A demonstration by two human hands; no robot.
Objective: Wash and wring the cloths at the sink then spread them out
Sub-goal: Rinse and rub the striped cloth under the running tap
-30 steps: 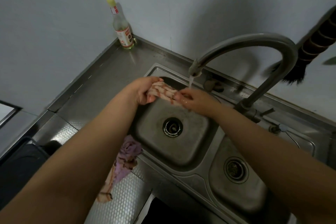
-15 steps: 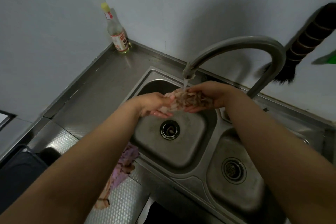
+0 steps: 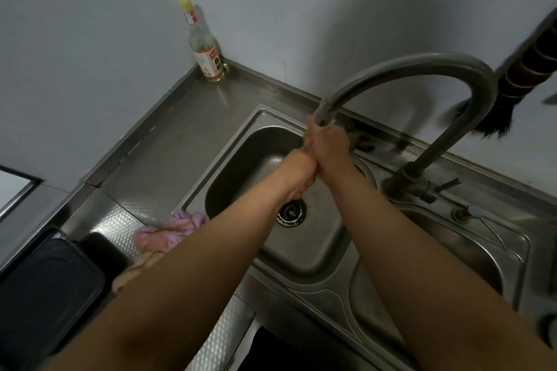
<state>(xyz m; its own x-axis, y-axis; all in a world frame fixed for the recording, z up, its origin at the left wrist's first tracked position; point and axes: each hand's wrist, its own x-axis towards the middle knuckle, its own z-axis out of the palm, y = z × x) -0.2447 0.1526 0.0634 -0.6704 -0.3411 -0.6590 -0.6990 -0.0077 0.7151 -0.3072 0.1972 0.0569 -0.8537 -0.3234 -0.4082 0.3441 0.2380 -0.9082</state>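
Note:
My left hand [image 3: 301, 173] and my right hand [image 3: 328, 147] are pressed together in closed fists just under the faucet spout [image 3: 324, 114], above the left sink basin [image 3: 238, 166]. The patterned cloth they held a moment ago is hidden inside the fists. A second cloth [image 3: 180, 227], pink and purple, lies crumpled on the steel counter at the basin's front-left rim, partly covered by my left forearm.
A glass bottle [image 3: 206, 54] with a yellow cap stands in the back corner of the counter. A dark brush [image 3: 518, 81] hangs on the wall behind the faucet. A smaller right basin [image 3: 470, 253] adjoins the left one. A dark bin [image 3: 48, 295] sits at the lower left.
My hands have come together and closed tight around the patterned cloth, which no longer shows. They have also risen close to the spout.

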